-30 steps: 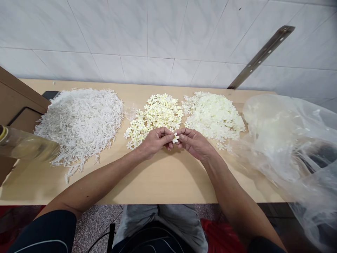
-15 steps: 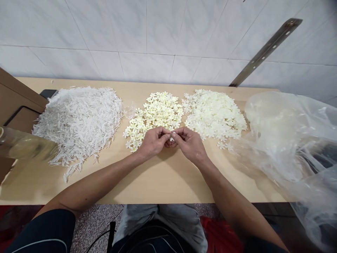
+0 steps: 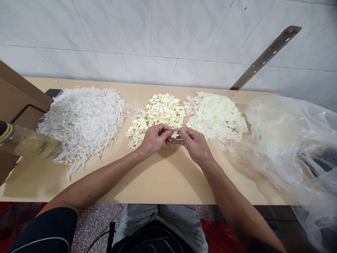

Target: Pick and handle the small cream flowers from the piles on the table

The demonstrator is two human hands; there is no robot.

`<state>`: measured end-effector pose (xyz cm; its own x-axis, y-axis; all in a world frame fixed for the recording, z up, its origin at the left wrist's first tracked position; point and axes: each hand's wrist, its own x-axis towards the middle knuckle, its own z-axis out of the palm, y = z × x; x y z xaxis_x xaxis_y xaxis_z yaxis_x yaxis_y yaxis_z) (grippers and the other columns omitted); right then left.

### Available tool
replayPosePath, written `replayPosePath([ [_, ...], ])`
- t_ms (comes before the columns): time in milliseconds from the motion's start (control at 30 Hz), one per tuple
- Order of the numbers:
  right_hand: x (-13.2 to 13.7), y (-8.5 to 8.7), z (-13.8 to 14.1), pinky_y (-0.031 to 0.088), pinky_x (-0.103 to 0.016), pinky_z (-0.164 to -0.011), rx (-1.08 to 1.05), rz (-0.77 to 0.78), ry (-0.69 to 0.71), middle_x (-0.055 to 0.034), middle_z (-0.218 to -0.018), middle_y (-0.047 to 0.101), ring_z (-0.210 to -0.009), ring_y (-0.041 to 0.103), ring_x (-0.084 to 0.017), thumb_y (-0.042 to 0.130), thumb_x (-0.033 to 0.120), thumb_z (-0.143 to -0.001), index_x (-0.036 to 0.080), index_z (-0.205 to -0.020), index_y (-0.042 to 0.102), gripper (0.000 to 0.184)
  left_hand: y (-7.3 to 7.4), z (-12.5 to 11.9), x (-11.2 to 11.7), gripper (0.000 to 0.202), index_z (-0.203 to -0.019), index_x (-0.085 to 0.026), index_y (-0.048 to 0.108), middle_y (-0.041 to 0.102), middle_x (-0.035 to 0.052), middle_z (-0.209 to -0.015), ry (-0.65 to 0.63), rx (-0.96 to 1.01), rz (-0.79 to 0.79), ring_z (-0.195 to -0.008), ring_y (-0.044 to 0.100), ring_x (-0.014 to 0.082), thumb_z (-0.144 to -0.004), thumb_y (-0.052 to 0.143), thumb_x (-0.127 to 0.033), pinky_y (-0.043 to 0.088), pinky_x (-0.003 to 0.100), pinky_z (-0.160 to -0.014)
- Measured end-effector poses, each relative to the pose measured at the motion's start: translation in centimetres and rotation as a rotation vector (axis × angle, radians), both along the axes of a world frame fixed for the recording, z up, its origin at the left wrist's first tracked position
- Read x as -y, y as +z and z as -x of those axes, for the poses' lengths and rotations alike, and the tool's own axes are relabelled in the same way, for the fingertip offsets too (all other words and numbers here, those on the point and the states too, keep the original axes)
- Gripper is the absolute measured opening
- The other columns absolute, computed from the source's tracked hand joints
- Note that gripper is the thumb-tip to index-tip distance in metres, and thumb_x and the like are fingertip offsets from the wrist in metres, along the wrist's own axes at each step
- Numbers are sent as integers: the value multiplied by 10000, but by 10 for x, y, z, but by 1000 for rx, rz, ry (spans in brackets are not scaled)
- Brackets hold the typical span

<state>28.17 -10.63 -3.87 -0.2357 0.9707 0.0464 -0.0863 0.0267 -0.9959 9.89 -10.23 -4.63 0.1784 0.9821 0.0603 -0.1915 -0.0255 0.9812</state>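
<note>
My left hand (image 3: 154,140) and my right hand (image 3: 193,144) meet above the middle of the wooden table (image 3: 163,179), fingertips pinched together on a small white artificial flower (image 3: 174,134). Just behind the hands lies a pile of white flowers with yellow centres (image 3: 158,114). To its right is a larger pile of plain cream flower petals (image 3: 216,114). A big heap of thin white plastic stems (image 3: 83,121) covers the left part of the table.
A clear plastic bag (image 3: 292,147) holding more cream pieces bulges over the table's right end. A clear bottle (image 3: 28,144) pokes in at the left, beside a brown board (image 3: 18,98). A metal strip (image 3: 265,56) leans on the tiled wall.
The hands stayed together at the table's middle, fingers shifting slightly round the flower. The flower, hidden half a second ago, shows between the fingertips again.
</note>
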Motion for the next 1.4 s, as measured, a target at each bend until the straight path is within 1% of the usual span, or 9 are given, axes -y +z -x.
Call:
replayPosePath([
  [100,-7,0,-7,644,-399,-842,-151,210,52,-16,-833,739,-797,742,-191,905,498,-786,230,-950,782,337,2,2,1,251,-989,-149,736,720,32,-722,-10,-67,-119,-634,667,131,-916,745,-389,581,272,-676],
  [200,-10,-1,-13,638,-367,-839,-168,292,118,-32,-860,765,-798,752,-185,940,462,-752,215,-948,789,350,5,3,3,230,-991,-163,750,736,38,-778,-5,-123,-191,-670,677,138,-923,736,-382,571,274,-688],
  [533,-8,4,-14,631,-312,-795,-156,298,206,-35,-878,771,-799,740,-163,945,423,-752,200,-942,791,332,2,3,7,210,-997,-162,733,739,51,-827,-20,-161,-251,-676,667,135,-957,695,-364,549,259,-655],
  [667,-5,3,-12,629,-334,-769,-63,194,199,-43,-876,775,-799,751,-188,937,425,-759,197,-948,765,343,1,2,9,174,-983,-165,751,738,50,-823,-8,-183,-250,-675,666,134,-948,703,-329,546,254,-651],
  [767,-1,1,-7,633,-359,-733,131,27,97,-48,-822,766,-740,742,-196,863,489,-836,190,-960,751,342,0,1,9,174,-943,-165,749,718,35,-752,-9,-168,-182,-638,657,134,-925,729,-337,544,252,-630],
  [867,2,1,-3,638,-368,-690,254,-44,16,-40,-768,748,-671,722,-193,817,554,-858,195,-920,742,373,-3,1,5,203,-918,-161,731,706,26,-700,-16,-118,-88,-614,661,135,-905,751,-363,557,255,-628],
  [1067,-4,-3,-6,645,-360,-734,-1,139,58,-76,-909,792,-739,742,-189,768,603,-893,214,-1057,762,422,-6,5,-9,267,-930,-138,699,689,29,-647,-16,55,105,-560,634,128,-855,801,-373,544,251,-583],
  [1167,-8,-6,-8,624,-331,-735,-104,196,92,-64,-916,788,-777,735,-179,829,544,-859,218,-1070,760,395,-7,8,-11,314,-955,-136,686,693,30,-670,-88,194,226,-581,635,113,-832,832,-387,529,227,-593],
  [1400,-6,-10,-4,547,-312,-659,20,49,99,-34,-842,755,-727,693,-176,823,451,-890,212,-1083,727,321,-6,-2,0,370,-922,-129,662,685,37,-675,-159,256,295,-555,624,101,-826,851,-432,506,211,-560],
])
